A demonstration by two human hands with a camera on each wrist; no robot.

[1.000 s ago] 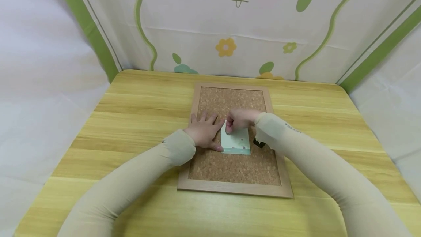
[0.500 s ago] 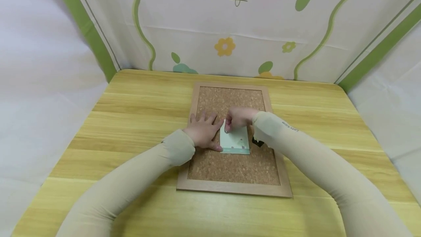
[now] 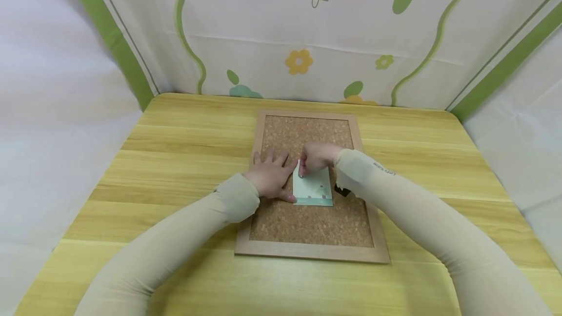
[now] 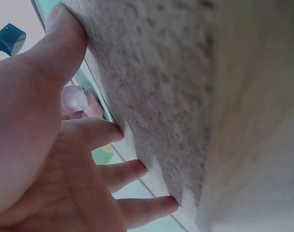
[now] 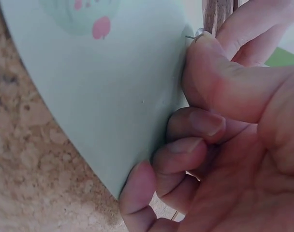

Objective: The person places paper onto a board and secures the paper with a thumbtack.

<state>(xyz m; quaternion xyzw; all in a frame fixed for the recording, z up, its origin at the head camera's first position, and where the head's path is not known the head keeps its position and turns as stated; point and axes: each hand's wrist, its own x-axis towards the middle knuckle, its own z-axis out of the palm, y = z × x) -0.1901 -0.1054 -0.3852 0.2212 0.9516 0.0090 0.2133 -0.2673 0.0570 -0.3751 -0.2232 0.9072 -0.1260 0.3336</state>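
A pale green card (image 3: 312, 189) with a teal strip along its near edge lies on a framed cork board (image 3: 307, 226). My left hand (image 3: 270, 178) rests on the board with fingers spread, its thumb and index fingertip at the card's left edge. Over the card's upper part, my right hand (image 3: 319, 155) pinches a thumbtack (image 5: 199, 33) between thumb and index finger. In the right wrist view, the tack's metal point is at the card's surface; how deep it sits cannot be told. The other right fingers (image 5: 137, 183) are curled and touch the card.
The board lies on a wood-grain table (image 3: 189, 150). A white curtain (image 3: 246, 18) with green vines and flowers stands behind the table, with white cloth at both sides. A black camera piece (image 3: 341, 190) shows under the right wrist.
The head view has shifted very slightly. Both hands, the card and the board keep nearly the same places, and the right hand still pinches the thumbtack.
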